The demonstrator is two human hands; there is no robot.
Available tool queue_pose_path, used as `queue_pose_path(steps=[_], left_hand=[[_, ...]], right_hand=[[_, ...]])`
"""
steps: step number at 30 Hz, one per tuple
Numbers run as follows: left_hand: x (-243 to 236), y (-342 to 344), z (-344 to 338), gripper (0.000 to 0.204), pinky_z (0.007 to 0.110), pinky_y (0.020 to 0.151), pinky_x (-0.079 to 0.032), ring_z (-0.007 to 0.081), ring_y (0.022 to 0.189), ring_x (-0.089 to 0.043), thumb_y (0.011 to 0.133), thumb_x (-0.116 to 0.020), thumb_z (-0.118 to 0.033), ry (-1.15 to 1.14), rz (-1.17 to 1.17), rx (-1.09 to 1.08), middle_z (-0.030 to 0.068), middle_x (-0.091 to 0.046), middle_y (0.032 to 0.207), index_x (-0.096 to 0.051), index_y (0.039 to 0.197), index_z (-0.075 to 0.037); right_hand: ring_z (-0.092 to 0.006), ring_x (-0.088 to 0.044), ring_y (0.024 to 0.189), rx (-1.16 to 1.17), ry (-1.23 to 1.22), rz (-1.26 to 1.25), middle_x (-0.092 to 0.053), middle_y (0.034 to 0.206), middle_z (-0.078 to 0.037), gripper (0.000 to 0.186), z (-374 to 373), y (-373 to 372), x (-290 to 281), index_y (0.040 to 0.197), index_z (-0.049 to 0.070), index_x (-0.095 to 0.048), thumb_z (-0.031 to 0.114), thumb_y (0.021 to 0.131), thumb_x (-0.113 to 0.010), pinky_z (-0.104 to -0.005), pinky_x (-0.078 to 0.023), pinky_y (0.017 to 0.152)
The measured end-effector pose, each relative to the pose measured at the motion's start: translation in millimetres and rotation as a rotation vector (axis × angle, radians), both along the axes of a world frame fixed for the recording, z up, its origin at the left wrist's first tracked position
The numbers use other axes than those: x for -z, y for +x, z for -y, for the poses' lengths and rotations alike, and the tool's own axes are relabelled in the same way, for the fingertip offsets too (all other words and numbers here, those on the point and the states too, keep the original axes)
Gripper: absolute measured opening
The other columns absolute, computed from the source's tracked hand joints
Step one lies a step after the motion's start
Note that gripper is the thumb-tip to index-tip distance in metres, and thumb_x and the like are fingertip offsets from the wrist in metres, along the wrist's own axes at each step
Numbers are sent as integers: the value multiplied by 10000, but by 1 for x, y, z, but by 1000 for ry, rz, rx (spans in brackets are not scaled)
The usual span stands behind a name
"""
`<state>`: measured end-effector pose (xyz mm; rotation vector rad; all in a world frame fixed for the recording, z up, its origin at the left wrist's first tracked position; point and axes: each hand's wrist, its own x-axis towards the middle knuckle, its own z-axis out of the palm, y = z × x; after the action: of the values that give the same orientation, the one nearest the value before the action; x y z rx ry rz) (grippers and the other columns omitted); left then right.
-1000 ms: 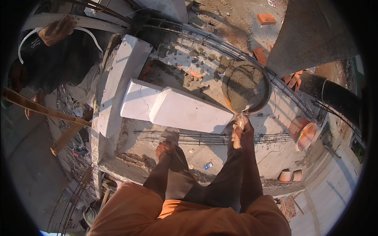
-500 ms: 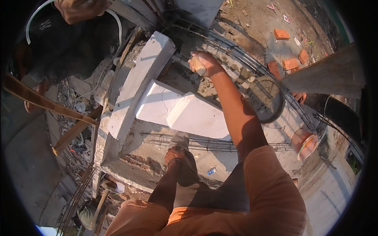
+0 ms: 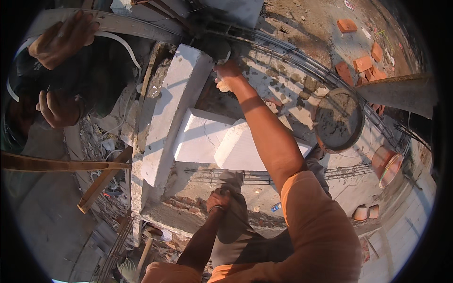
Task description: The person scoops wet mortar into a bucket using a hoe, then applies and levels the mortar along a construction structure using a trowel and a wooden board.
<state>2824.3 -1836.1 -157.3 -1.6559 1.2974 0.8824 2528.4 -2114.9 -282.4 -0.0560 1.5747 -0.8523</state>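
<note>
My right hand (image 3: 227, 76) is closed round the wooden handle of a trowel (image 3: 218, 49). Its grey blade, partly hard to make out in shadow, points away beside the far end of a long row of white blocks (image 3: 172, 113). Under my right forearm lie two more white blocks, one cracked (image 3: 200, 137) and one tilted against it (image 3: 245, 147). My left hand (image 3: 218, 200) rests on my left knee with nothing visible in it. To the right of my forearm stands a round pan of grey mortar (image 3: 337, 120).
At left, a co-worker's hands (image 3: 63, 37) hang near a pale beam (image 3: 118, 24). Steel rods (image 3: 283, 49) run along the far side. Orange bricks (image 3: 347, 25) lie beyond. A pinkish bucket (image 3: 388, 165) is at right; wooden planks (image 3: 106, 179) and a hammer (image 3: 145, 247) are at left.
My right hand has turned and moved slightly left, toward the white row's far end. My left hand stays on my knee. The co-worker's hands have come further into view.
</note>
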Motion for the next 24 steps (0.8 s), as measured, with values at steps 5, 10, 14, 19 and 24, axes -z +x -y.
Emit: queue_pose_path(steps=[5, 10, 14, 19, 24], left_hand=[[7, -11, -1, 547, 417, 955, -436, 353, 1108, -568, 832, -525, -497, 15, -38, 33, 189, -602, 1179, -607, 1173, -76], [10, -7, -7, 559, 412, 957, -433, 344, 1104, -572, 834, -521, -496, -5, -77, 71, 184, -602, 1183, -591, 1203, -82], [10, -13, -15, 553, 410, 958, -430, 341, 1108, -569, 836, -518, -495, 33, -94, 68, 186, -601, 1183, -595, 1192, -79], [9, -14, -18, 536, 414, 947, -437, 355, 1083, -579, 840, -524, -487, -4, -87, 83, 191, -607, 1166, -603, 1173, -74], [17, -8, -27, 524, 422, 936, -444, 364, 1061, -587, 835, -539, -486, -14, -124, 82, 193, -617, 1141, -618, 1141, -68]], right_hand=[[-273, -608, 558, 358, -123, 221, -568, 792, -150, 252, -24, -16, -20, 1002, -60, -520, 67, 800, -600, -413, -524, 459], [-242, -603, 600, 399, -178, 338, -560, 811, -128, 211, -24, -26, -6, 977, 11, -540, 137, 831, -626, -398, -528, 471], [-320, -636, 793, -312, -334, -472, -563, 978, -209, 324, -102, -25, 4, 1078, -26, -521, 98, 796, -620, -444, -549, 649], [-434, -582, 1023, -453, -143, -779, -486, 1184, -302, 452, -92, -11, -13, 1165, -52, -514, 88, 750, -626, -435, -510, 869], [-448, -571, 1040, -464, -77, -831, -400, 1274, -332, 448, -20, -31, 17, 1156, -79, -511, 75, 748, -616, -433, -511, 874]])
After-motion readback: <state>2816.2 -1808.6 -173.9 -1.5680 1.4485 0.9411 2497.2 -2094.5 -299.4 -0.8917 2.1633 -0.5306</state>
